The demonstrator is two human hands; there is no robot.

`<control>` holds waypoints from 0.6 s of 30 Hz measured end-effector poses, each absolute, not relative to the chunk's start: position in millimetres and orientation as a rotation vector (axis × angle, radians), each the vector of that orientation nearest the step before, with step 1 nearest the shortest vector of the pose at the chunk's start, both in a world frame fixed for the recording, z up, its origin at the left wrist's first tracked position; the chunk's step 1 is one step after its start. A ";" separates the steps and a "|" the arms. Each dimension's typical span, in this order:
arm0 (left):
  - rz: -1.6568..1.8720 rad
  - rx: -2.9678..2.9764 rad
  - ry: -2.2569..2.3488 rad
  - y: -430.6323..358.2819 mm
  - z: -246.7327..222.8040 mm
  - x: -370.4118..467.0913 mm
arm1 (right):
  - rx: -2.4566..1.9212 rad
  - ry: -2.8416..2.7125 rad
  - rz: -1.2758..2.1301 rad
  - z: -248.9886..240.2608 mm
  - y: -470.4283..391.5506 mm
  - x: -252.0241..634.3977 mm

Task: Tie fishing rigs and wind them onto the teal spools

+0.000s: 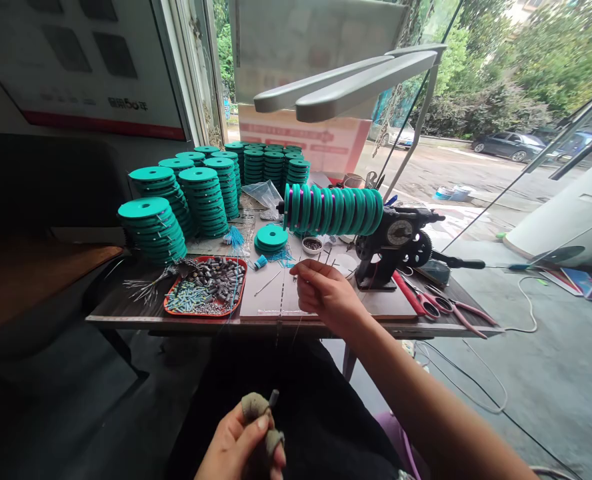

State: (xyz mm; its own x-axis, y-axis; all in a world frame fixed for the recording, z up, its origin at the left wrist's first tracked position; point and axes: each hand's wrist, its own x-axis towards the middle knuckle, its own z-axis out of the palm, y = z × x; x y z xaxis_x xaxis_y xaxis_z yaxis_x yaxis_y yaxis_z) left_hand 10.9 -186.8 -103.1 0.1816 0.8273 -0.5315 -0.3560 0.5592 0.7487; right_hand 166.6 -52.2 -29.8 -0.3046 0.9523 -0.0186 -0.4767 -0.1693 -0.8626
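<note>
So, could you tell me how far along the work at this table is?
The stacked green spools at the back and left look done, though I can't confirm each one. The right hand pinches what seems to be a fine line, and the left hand holds a small grey piece. Left to do, it seems: the row of green discs mounted on the winder, and the loose parts in the red tray.

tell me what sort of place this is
Probably a small workshop by a large window: stacks of green spools, a hand-cranked winding machine loaded with more of them, and a red tray of small metal parts share the workbench.
</note>
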 end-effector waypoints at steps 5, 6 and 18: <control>0.933 1.153 1.591 -154.9 -98.4 8.2 | -0.843 -1.189 1.508 -25.2 -45.0 169.9; 0.976 1.242 1.710 -148.1 -90.7 8.5 | -0.867 -1.244 1.462 -23.1 -43.3 171.5; 1.267 1.152 0.912 -64.5 -26.1 58.7 | -0.746 -1.295 1.531 -12.1 -43.5 175.6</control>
State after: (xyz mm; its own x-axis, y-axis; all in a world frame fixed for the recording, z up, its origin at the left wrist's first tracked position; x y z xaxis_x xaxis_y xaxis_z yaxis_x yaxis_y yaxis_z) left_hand 58.7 -64.5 -26.1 0.1191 0.9888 0.0896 -0.2293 -0.0605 0.9715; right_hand 175.6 -43.5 -12.1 -0.3512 0.9278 0.1259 -0.2783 0.0249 -0.9602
